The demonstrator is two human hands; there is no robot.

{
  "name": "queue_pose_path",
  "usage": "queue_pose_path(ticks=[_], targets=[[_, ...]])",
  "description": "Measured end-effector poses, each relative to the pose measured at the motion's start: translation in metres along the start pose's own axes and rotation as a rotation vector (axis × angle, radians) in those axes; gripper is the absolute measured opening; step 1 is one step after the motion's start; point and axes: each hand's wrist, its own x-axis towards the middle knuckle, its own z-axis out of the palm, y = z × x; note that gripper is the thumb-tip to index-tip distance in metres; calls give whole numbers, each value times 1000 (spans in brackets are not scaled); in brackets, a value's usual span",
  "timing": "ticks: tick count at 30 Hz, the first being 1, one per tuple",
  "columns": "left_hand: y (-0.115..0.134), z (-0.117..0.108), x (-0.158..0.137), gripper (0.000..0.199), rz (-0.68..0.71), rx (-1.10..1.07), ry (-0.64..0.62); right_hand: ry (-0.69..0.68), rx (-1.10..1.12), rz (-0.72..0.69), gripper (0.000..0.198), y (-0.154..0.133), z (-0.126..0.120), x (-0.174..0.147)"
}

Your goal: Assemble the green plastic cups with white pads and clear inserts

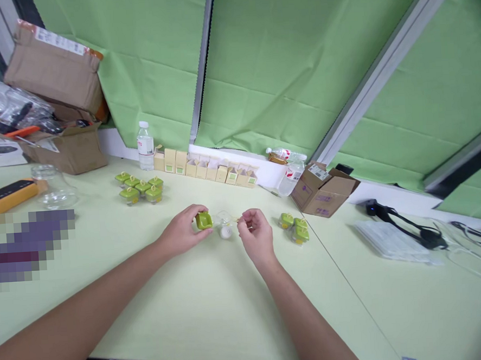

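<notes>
Over the worktop (pixel 171 320), your left hand (pixel 185 230), half open, grips a green square cap (pixel 204 221); your right hand (pixel 257 233) is pinched nearly closed; between them, just right of the cap, sits a white round piece (pixel 226 233), and your right fingertips seem to hold a thin yellow strand (pixel 236 220)

Cup (pixel 204 221): glossy, smooth plastic. Table (pixel 183 308) is finished smooth, mostly matt. Blinds (pixel 265 53) appear to be made of matt cloth, creased; separated by posts (pixel 203 65) finished like dull metal. Cartons (pixel 201 169) are made of matt paperboard, boxes (pixel 321 197) of matt brown cardboard. Bottles (pixel 145 146): clear, shiny plastic. Jar (pixel 54 188) is glossy, transparent; glass or plastic can't be told.
</notes>
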Motion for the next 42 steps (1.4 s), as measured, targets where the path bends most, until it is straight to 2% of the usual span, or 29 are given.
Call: queue_pose_path(ticks=[5,15,24,34,42], targets=[[-2,1,-1,38,17,-10,-4,-81,-57,-39,24,3,1,0],[-6,4,-2,39,25,-62,-5,-167,-106,-111,24,11,6,-1],[0,9,-4,39,40,-156,-28,-262,-66,-157,20,5,10,-8],[8,14,-7,33,51,-215,-78,-291,-98,-233,19,-11,16,-19],[12,20,-11,43,106,-221,-132,-274,-185,-212,25,-18,20,-22]])
